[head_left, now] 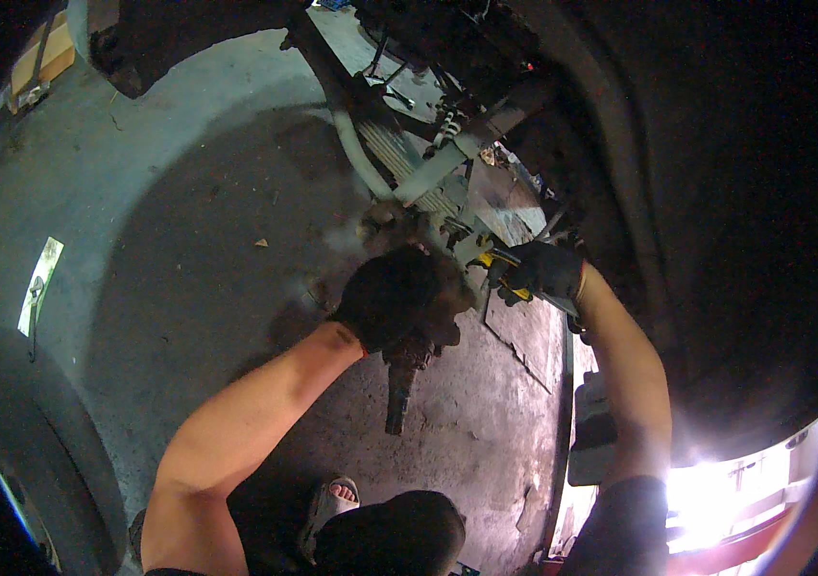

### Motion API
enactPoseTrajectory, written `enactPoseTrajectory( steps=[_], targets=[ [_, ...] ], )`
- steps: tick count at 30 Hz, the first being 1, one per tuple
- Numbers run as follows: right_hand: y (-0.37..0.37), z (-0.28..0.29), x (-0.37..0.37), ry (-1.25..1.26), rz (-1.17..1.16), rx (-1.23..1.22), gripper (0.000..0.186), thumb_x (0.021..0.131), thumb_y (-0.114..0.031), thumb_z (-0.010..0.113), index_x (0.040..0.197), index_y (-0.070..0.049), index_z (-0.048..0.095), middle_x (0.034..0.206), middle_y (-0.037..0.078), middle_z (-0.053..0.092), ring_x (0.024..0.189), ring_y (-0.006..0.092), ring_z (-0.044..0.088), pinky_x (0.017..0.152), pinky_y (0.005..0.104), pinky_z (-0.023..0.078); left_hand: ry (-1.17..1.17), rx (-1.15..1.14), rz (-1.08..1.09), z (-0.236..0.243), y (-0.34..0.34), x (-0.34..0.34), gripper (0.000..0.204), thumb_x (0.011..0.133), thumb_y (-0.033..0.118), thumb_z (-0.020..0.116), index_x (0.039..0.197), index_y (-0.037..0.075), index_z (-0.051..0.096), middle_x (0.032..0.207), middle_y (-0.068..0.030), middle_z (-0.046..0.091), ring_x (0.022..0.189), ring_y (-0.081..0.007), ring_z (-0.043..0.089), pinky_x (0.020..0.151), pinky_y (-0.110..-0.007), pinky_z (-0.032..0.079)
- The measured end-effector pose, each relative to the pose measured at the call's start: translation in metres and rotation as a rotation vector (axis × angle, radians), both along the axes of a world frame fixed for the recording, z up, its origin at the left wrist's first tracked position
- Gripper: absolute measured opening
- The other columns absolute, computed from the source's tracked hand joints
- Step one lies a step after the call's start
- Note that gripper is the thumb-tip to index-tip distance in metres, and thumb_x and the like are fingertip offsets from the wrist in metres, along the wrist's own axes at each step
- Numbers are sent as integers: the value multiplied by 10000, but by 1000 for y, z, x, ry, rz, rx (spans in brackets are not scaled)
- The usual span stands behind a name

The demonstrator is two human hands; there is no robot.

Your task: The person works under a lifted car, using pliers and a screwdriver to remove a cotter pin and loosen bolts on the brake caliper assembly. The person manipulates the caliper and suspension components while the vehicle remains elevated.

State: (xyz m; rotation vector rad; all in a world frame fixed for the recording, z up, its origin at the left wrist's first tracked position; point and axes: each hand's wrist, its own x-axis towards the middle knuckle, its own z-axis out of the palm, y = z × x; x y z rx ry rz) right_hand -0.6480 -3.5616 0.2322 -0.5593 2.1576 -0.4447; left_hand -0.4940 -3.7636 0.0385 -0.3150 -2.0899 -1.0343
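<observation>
My left hand (388, 300), in a black glove, is against a dark, greasy wheel hub assembly (447, 305). Its fingers are lost in shadow against the dark metal, so their grip does not show. Below that hand the stub of the spindle (397, 389) points down toward me. To the right of the hub, my right hand (541, 272), gloved in black too, is closed around pliers (521, 294) with yellow-and-black handles. Their jaws reach left toward the parts behind the hub, where the tips are hard to make out.
Leaf springs (395, 154) and a pale bar (443, 171) run behind the hub. A dark wheel arch (639, 192) curves overhead on the right. At left, an adjustable wrench (36, 298) lies over a white strip on the floor, near a tyre (49, 451). Bright light enters at lower right.
</observation>
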Motion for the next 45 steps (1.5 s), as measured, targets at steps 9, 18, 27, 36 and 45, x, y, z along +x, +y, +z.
enactPoseTrajectory(
  steps=[9, 18, 27, 36, 45],
  targets=[
    [7, -5, -3, -223, -241, -135, 369, 855, -71, 706, 1205, 14, 630, 957, 128, 719, 799, 222, 733, 693, 346, 615, -63, -118, -9, 14, -4, 6, 201, 864, 176, 611, 971, 34, 704, 997, -169, 707, 945, -323, 697, 805, -421, 572],
    [30, -32, -12, -263, -359, -232, 556, 933, -97, 622, 1454, -101, 429, 1002, 169, 677, 764, 258, 704, 672, 418, 595, -111, -122, -2, 9, -4, 9, 296, 884, 159, 588, 1097, -12, 700, 1170, -213, 689, 1127, -318, 663, 974, -398, 533],
    [21, -41, 18, -140, -293, -214, 898, 788, 47, 709, 1578, -59, 293, 850, 24, 610, 654, 125, 595, 555, 275, 464, -88, -87, -42, 11, -2, 8, 349, 903, 242, 589, 1152, 17, 683, 1161, -192, 692, 1091, -320, 672, 954, -405, 538],
    [17, -33, 18, -114, -217, -163, 728, 854, 39, 669, 1515, -88, 392, 982, 31, 635, 757, 133, 632, 626, 280, 517, -51, -143, 82, 4, 2, 5, 332, 874, 253, 637, 1120, 35, 687, 1142, -185, 695, 1045, -319, 683, 895, -421, 560],
    [18, -42, 36, 52, -200, -155, 726, 808, -8, 700, 1492, -115, 483, 862, 34, 632, 701, 100, 603, 588, 289, 505, -116, -157, -46, 30, -4, 23, 268, 863, 273, 633, 1002, 58, 711, 1050, -141, 712, 972, -317, 692, 862, -436, 558]
  ],
)
